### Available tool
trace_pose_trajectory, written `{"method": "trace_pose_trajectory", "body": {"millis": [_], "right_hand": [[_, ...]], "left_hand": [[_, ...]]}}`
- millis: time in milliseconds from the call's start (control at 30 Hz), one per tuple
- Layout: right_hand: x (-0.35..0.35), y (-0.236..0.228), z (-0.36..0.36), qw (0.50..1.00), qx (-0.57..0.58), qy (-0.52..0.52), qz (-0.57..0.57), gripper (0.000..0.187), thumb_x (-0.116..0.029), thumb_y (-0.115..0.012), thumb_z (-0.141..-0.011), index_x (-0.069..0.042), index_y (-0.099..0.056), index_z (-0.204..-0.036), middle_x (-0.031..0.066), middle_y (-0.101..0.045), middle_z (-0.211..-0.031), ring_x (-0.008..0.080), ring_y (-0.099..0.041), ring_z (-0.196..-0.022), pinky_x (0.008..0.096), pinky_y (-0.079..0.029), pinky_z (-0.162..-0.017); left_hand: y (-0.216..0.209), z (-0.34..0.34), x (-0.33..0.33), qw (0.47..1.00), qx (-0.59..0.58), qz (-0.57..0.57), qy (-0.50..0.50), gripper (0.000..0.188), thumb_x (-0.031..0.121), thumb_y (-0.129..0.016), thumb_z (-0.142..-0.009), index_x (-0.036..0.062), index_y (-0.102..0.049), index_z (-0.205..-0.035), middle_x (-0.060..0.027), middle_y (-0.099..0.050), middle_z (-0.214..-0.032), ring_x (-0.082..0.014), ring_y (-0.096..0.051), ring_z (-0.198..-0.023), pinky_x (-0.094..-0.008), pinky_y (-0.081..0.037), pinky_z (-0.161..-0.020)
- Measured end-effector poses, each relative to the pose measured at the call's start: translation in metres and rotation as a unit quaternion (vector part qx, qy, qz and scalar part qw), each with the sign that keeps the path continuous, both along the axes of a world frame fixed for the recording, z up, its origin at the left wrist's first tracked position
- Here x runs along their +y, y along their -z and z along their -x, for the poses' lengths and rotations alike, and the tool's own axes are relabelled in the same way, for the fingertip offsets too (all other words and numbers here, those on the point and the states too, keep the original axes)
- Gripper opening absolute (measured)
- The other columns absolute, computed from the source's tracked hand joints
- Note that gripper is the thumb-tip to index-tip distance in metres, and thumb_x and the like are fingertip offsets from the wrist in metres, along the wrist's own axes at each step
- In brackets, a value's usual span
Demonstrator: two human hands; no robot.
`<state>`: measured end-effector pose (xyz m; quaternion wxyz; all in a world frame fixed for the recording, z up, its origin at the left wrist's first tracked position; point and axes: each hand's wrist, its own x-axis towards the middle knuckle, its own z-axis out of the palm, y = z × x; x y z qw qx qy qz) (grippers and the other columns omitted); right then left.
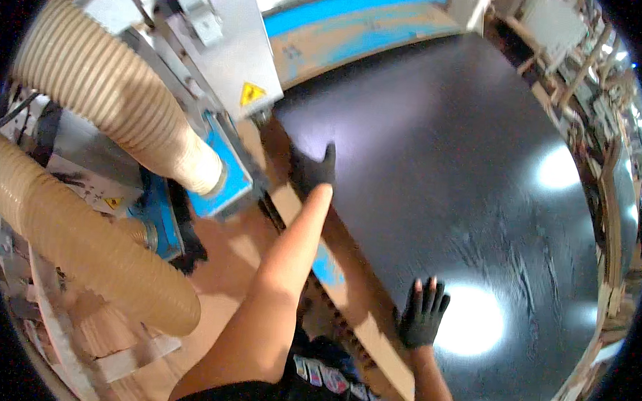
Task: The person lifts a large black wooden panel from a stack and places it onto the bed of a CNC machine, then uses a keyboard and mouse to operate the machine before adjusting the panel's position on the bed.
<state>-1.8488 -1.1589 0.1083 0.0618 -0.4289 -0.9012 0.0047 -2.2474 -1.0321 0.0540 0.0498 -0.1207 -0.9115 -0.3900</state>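
A gloved right hand (423, 314) lies flat, fingers spread, on the dark panel (451, 170) near its near edge; the gloved left hand (312, 170) presses open-palmed at its left edge beside the machine (220, 45). Even pressure from both palms should keep the panel square.

one black panel (450, 185), two ribbed hoses (104, 83), two gloved hands (422, 316)

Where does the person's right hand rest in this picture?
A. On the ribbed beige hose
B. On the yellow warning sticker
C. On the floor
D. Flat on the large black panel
D: the gloved right hand lies flat, fingers spread, on the glossy black panel, near its lower-left edge.
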Motion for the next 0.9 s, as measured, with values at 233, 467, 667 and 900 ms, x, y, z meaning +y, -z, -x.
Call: {"method": "trace_pose_trajectory", "body": {"millis": [233,467,667,900], "right_hand": [[0.006,0.003,0.007,1.0,0.003,-0.018,0.005,0.079,-0.033,-0.071,-0.08,-0.007,-0.036,-0.146,0.0286,-0.031,-0.15,0.0508,-0.031,-0.136,0.0668,-0.024,-0.108],[0.01,0.01,-0.009,0.999,-0.043,-0.023,-0.02,0.073,-0.045,-0.06,-0.088,-0.009,-0.036,-0.147,0.0288,-0.032,-0.15,0.0482,-0.03,-0.138,0.0638,-0.02,-0.112],[0.045,0.015,-0.036,0.999,-0.013,-0.013,0.043,0.07,-0.047,-0.052,-0.093,-0.016,-0.032,-0.152,0.0232,-0.024,-0.157,0.0421,-0.021,-0.146,0.0604,-0.012,-0.116],[0.176,0.05,-0.091,0.969,-0.076,0.234,-0.012,0.067,-0.05,-0.042,-0.098,-0.021,-0.024,-0.155,0.0196,-0.02,-0.16,0.0391,-0.023,-0.146,0.0598,-0.016,-0.115]], "left_hand": [[-0.002,0.004,-0.006,0.999,-0.013,0.042,-0.012,0.103,0.061,-0.063,-0.08,-0.0021,-0.021,-0.15,-0.0298,-0.03,-0.152,-0.0445,-0.033,-0.139,-0.0536,-0.022,-0.117],[-0.014,-0.092,-0.023,0.903,0.114,0.306,0.277,0.063,0.048,-0.032,-0.098,0.0196,-0.028,-0.154,-0.0126,-0.009,-0.164,-0.0361,-0.003,-0.151,-0.0582,0.006,-0.118],[0.002,-0.057,-0.029,0.928,0.103,0.254,0.254,0.065,0.053,-0.038,-0.095,0.0238,-0.031,-0.152,-0.004,-0.02,-0.162,-0.0354,-0.009,-0.15,-0.0624,-0.011,-0.116],[-0.018,-0.064,-0.02,0.941,0.097,0.217,0.24,0.064,0.049,-0.041,-0.094,0.0184,-0.036,-0.15,-0.0079,-0.026,-0.16,-0.0393,-0.013,-0.148,-0.057,-0.01,-0.118]]}}
